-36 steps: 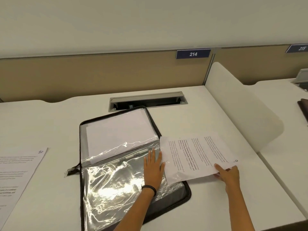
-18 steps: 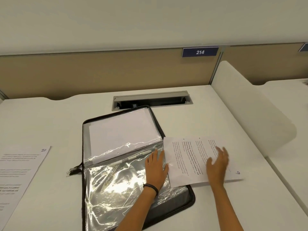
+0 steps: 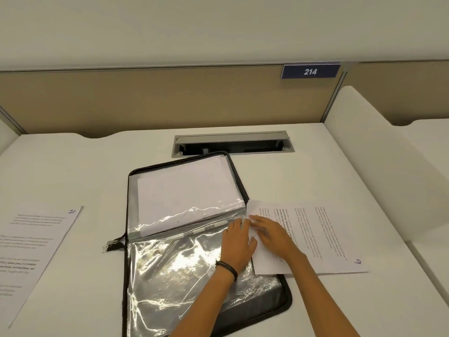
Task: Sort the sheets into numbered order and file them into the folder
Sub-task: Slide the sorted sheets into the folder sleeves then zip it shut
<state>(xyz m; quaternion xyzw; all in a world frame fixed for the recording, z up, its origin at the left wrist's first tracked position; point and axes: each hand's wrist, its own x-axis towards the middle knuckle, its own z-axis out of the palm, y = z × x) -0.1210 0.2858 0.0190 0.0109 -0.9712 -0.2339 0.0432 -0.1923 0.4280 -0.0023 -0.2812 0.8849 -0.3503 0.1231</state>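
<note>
A black zip folder (image 3: 281, 302) with clear plastic sleeves lies open in the middle of the desk. White sheets show through its far sleeve (image 3: 184, 188). My left hand (image 3: 238, 244) lies flat on the right edge of the near, empty sleeve (image 3: 175, 268). A printed sheet marked 9 (image 3: 320, 237) lies to the folder's right, its left end overlapping the folder. My right hand (image 3: 272, 232) rests flat on that sheet's left end, right beside my left hand. Another sheet marked 10 (image 3: 29, 251) lies at the desk's left.
A grey cable tray (image 3: 233, 142) is sunk into the desk just behind the folder. A tan partition with a blue 214 label (image 3: 310, 71) closes the back. A white divider panel (image 3: 379, 161) stands along the right side.
My right hand has left the sheet's near right corner and slid left across the sheet to its left end. The left hand has stayed on the sleeve.
</note>
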